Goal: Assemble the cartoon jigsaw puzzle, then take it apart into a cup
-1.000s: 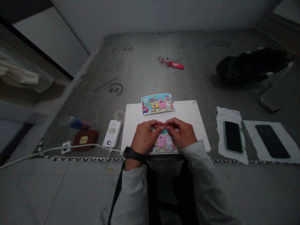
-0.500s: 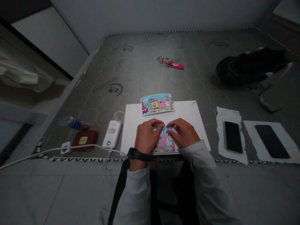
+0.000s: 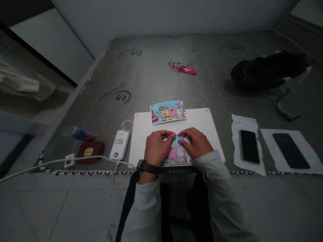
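A: Principal item?

B: A glossy pink-and-turquoise cartoon picture (image 3: 176, 154), seemingly made of pieces. It is lying on a flat white rectangular board (image 3: 141, 129), at that board's near edge, partly hidden by both hands.

A: Condition of hands?

B: Left hand (image 3: 175, 134), bare, a black watch (image 3: 148, 167) at its wrist: thumb and forefinger are bending close together at the picture's far side. Right hand (image 3: 179, 138), bare: thumb and forefinger are standing slightly apart, just beside the left fingertips. Whether either is gripping a loose piece, I cannot tell.

A: Adjacent stock?

B: Far: a thin, brightly printed cartoon card (image 3: 168, 112) is overhanging the board's far edge. Left: a white plastic power bank (image 3: 119, 146) is resting near the board. Right: a dark-screened, pale-rimmed phone (image 3: 249, 147) is lying on white tissue.

A: Hazards?

B: In my judgement, three. Low-resting wrists could be dragging the picture over the near edge. Crowded fingertips could be knocking pieces askew. Dim light could be concealing a poor fit.
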Motion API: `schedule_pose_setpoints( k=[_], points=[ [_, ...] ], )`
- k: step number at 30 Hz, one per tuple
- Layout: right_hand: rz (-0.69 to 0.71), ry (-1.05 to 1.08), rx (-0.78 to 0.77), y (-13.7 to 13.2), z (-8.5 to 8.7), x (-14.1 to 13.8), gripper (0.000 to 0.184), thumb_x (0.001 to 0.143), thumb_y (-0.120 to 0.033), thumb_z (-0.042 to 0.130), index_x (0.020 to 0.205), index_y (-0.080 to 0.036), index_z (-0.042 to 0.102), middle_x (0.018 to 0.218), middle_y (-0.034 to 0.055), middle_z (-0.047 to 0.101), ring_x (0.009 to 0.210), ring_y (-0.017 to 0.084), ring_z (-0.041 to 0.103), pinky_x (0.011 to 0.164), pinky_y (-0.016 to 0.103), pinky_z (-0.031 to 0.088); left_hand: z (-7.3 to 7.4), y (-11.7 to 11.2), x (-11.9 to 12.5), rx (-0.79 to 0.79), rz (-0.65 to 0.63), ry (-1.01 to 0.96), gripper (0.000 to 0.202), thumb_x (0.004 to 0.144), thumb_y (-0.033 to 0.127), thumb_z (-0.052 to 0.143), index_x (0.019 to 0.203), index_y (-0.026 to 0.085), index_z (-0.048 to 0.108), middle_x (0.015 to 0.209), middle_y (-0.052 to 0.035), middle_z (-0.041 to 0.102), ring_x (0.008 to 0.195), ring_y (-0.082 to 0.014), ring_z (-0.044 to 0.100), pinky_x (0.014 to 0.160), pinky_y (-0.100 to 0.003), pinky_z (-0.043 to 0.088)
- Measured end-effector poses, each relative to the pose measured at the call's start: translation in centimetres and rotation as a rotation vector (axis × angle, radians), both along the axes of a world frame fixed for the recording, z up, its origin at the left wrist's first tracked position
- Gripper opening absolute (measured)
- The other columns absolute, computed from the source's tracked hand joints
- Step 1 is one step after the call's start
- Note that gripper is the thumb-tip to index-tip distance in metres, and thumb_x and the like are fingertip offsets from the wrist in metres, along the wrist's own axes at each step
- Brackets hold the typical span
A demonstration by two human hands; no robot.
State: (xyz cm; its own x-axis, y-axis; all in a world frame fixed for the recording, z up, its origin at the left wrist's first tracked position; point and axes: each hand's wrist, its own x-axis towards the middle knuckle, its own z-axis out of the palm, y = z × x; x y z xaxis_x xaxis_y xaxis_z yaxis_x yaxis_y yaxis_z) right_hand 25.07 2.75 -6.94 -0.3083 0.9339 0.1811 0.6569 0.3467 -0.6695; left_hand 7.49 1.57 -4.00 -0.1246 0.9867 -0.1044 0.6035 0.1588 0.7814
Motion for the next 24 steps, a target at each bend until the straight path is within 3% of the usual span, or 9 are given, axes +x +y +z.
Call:
schedule_pose_setpoints(
  k=[5, 15, 20, 24],
  points=[
    [0.003, -0.017, -0.016, 0.04, 0.00, 0.01, 0.016, 0.084, -0.019, 0.072, 0.099, -0.022, 0.067, 0.092, 0.0036, 0.065, 0.087, 0.019, 0.059, 0.078, 0.034, 0.044, -0.26, 0.00, 0.25, -0.034, 0.007, 0.032, 0.014, 0.083, 0.034, 0.071, 0.085, 0.024, 0.080, 0.084, -0.0046, 0.079, 0.080, -0.0218, 0.070, 0.076, -0.036, 0.053],
    [0.002, -0.011, -0.030, 0.01, 0.11, 0.00, 0.017, 0.084, -0.018, 0.073, 0.099, -0.021, 0.068, 0.092, 0.0038, 0.064, 0.083, 0.018, 0.057, 0.076, 0.033, 0.043, -0.37, -0.22, 0.37, 0.057, 0.002, 0.156, 0.008, 0.081, 0.028, 0.075, 0.089, 0.026, 0.078, 0.091, -0.0022, 0.076, 0.084, -0.0196, 0.067, 0.078, -0.034, 0.049],
    [-0.001, -0.017, -0.024, 0.02, -0.10, -0.02, 0.016, 0.084, -0.018, 0.072, 0.099, -0.022, 0.069, 0.093, 0.0035, 0.064, 0.083, 0.018, 0.057, 0.076, 0.032, 0.042, -0.49, -0.20, 0.63, 0.050, 0.054, 0.166, 0.018, 0.076, 0.027, 0.080, 0.093, 0.027, 0.075, 0.091, -0.0005, 0.074, 0.084, -0.0188, 0.066, 0.076, -0.032, 0.046],
    [-0.009, -0.012, -0.011, 0.05, -0.33, -0.03, 0.017, 0.083, -0.018, 0.075, 0.098, -0.022, 0.069, 0.091, 0.0024, 0.064, 0.085, 0.018, 0.058, 0.077, 0.032, 0.042, -0.13, -0.11, 0.26, 0.033, 0.115, 0.130, 0.014, 0.079, 0.030, 0.077, 0.092, 0.027, 0.076, 0.087, 0.0024, 0.074, 0.082, -0.0170, 0.067, 0.076, -0.030, 0.045]
  ],
)
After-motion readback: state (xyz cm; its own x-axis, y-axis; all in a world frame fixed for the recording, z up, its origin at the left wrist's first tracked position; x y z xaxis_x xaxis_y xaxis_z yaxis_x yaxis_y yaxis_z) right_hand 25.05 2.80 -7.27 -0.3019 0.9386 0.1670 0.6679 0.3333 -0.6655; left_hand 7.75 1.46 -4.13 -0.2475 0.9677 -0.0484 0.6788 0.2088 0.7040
